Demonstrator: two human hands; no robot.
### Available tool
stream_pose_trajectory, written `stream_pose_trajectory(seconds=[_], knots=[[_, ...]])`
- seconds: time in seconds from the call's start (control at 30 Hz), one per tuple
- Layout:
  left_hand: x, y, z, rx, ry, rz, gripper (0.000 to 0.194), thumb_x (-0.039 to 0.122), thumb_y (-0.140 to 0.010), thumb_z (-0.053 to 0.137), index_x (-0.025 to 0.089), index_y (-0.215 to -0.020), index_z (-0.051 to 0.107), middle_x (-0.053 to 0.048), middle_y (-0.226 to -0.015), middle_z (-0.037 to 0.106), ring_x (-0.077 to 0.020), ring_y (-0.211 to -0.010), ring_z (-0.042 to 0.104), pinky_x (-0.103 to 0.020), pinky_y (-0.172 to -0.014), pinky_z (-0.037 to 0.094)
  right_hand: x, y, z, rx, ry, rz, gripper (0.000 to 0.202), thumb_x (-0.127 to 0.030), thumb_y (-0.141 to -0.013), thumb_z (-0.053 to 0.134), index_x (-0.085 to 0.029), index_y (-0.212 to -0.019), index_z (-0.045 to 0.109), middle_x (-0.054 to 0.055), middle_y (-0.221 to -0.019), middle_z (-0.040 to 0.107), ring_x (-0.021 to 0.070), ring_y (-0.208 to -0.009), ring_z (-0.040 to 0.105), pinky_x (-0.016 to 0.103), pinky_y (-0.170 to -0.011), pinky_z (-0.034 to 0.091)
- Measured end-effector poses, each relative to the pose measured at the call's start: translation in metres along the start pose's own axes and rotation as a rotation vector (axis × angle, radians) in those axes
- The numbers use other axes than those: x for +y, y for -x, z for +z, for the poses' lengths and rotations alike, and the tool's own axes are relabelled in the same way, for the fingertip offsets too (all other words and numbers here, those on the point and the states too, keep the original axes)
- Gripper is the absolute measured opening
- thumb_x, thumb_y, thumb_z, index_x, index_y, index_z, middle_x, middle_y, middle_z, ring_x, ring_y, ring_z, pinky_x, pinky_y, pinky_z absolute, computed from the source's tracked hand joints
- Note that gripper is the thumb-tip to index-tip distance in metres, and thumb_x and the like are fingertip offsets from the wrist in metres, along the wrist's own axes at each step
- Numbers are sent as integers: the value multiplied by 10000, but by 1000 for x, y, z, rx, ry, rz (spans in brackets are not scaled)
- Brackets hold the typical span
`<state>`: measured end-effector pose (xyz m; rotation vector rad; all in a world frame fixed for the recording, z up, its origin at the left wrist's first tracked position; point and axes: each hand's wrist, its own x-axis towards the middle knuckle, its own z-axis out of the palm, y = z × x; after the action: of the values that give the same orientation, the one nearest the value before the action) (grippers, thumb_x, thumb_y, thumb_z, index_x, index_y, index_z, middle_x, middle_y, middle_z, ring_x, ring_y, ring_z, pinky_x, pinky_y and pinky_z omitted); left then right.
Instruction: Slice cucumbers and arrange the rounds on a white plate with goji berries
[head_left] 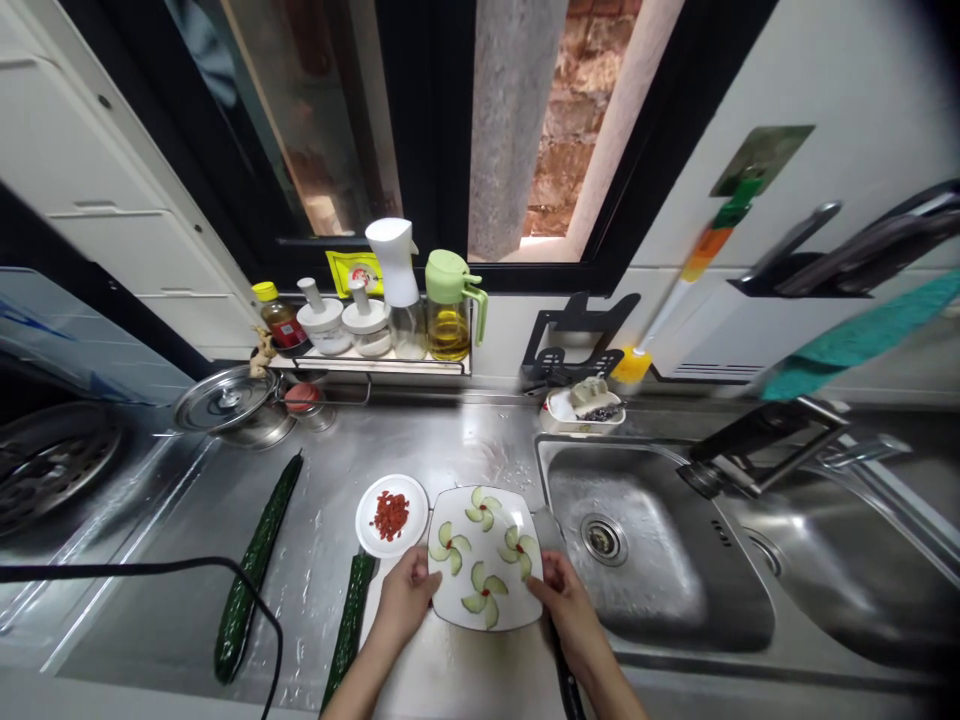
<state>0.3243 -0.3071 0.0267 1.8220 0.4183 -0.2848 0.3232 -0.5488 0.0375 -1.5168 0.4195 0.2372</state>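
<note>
A square white plate (484,612) is held level by its two sides over a pale cutting board (420,680). On it cucumber slices (491,607) are laid out as several pinwheel flowers with small red centres. My left hand (409,590) grips the left edge, thumb on the rim. My right hand (562,595) grips the right edge the same way. A round white dish of red goji berries (391,515) sits just beyond my left hand. Below it lies a piece of cucumber (351,625), partly covered by my left forearm. A knife's black handle (568,680) shows beside my right wrist.
A whole cucumber (259,565) lies on the steel counter at left, with a black cable (255,590) crossing over it. The double sink (660,540) is on the right, with its tap (757,450). Behind stand a seasoning rack (375,366) and a lidded pot (232,400).
</note>
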Motion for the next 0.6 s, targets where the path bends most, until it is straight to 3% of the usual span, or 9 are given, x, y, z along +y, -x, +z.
stream_pose_trajectory(seconds=[0.1, 0.2, 0.47, 0.6], knots=[[5, 0, 0, -10, 56, -18, 286, 434, -631, 651, 188, -745, 561, 77, -560, 366, -98, -534, 398, -204, -551, 342, -10, 6, 8, -36, -336, 132, 540, -295, -584, 766, -284, -986, 407, -60, -724, 659, 149, -617, 611, 256, -583, 453], [8, 1, 0, -29, 117, -22, 300, 439, -640, 644, 183, -769, 555, 86, -554, 344, -86, -512, 380, -199, -532, 321, -20, 12, 13, -68, -496, 205, 618, -240, -595, 784, -322, -1049, 373, -62, -822, 682, 142, -635, 628, 240, -558, 454], [19, 7, 4, -116, 281, -16, 346, 452, -630, 691, 174, -782, 551, 98, -545, 349, -66, -489, 373, -195, -513, 324, -23, 13, 11, -60, -645, 239, 749, -176, -580, 791, -339, -1210, 420, -16, -1065, 672, 175, -818, 666, 270, -653, 512], [29, 8, 4, -263, 303, 23, 414, 474, -620, 723, 161, -858, 594, 44, -627, 519, -92, -581, 480, -217, -583, 376, -29, 10, -13, -53, -628, 295, 717, -197, -543, 808, -298, -1191, 518, 23, -982, 713, 211, -802, 678, 321, -710, 528]])
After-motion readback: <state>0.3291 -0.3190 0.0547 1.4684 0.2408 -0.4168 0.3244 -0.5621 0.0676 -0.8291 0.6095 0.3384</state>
